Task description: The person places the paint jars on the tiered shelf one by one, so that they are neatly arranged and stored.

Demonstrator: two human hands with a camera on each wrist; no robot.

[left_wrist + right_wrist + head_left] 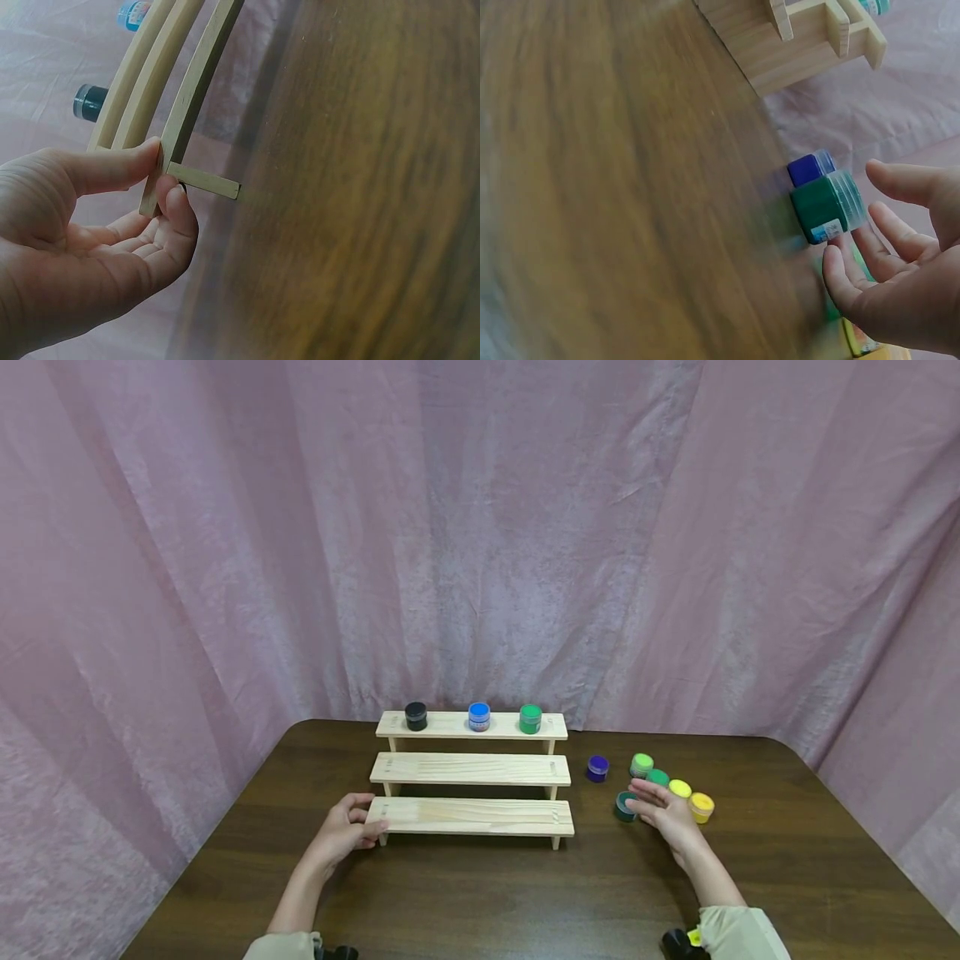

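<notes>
A three-tier wooden stepped rack (468,815) stands on the table. My left hand (339,835) pinches the left end of its lowest shelf, thumb on top and fingers below, as the left wrist view shows. My right hand (670,820) is beside a dark green paint jar (817,210), thumb and fingers spread apart near its clear lid. Behind that jar is a purple jar (597,768). Around the right hand are a light green jar (641,765), a green jar (657,777), a yellow jar (680,788) and an orange-yellow jar (702,808).
On the rack's top shelf stand a black jar (416,717), a blue jar (479,717) and a green jar (530,719), spaced apart. The brown wooden table (465,902) ends at a pink curtain (480,543) behind the rack.
</notes>
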